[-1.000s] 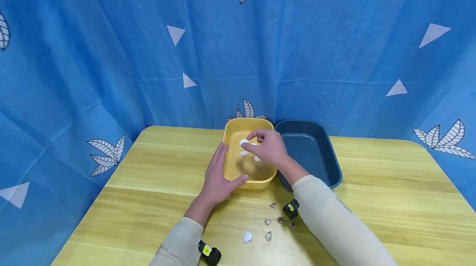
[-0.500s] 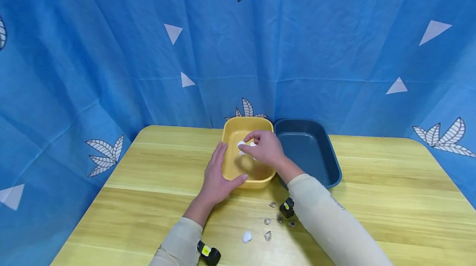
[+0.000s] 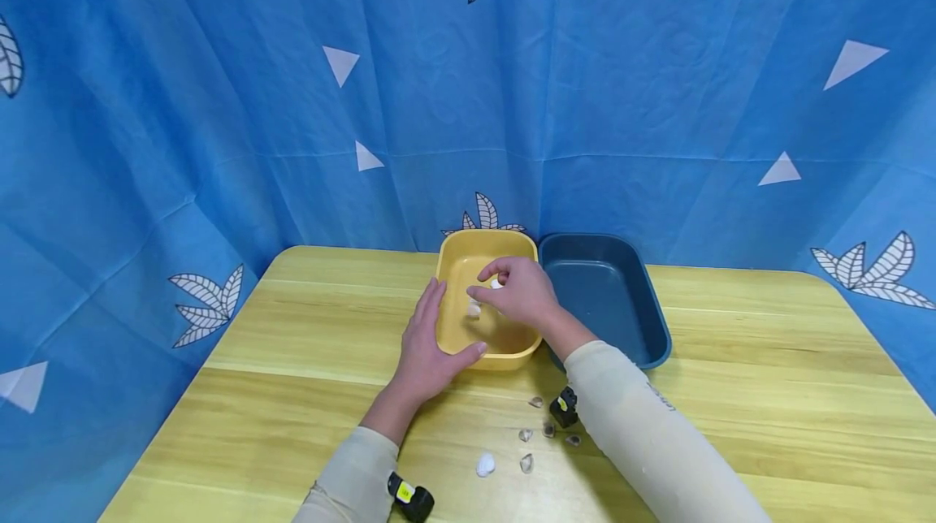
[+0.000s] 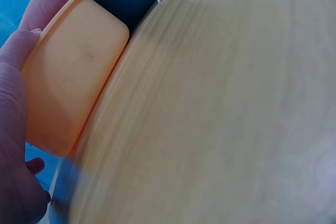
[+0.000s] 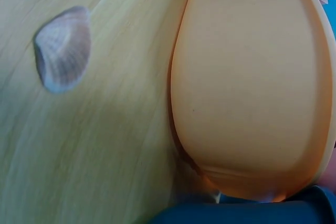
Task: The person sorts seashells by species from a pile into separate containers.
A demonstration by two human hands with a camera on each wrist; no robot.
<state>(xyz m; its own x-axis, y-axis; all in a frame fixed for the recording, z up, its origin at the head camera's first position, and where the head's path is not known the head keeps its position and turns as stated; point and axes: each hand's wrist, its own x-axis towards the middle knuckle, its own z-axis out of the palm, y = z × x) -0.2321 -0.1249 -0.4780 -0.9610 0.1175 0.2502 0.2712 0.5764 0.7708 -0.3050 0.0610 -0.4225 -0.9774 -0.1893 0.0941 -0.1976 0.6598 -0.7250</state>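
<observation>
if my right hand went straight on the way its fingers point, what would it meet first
Probably the left wall of the yellow bin. The head view leaves the height of the right hand unclear; above the rim, it might meet the left hand instead.

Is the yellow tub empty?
Not empty: the head view shows white shells in the yellow tub, by the right hand, which partly blocks the view.

Ribbed shell (image 5: 64,51) on wood (image 5: 115,145), yellow bin (image 5: 247,77) and blue bin (image 5: 236,214) nearby.
</observation>
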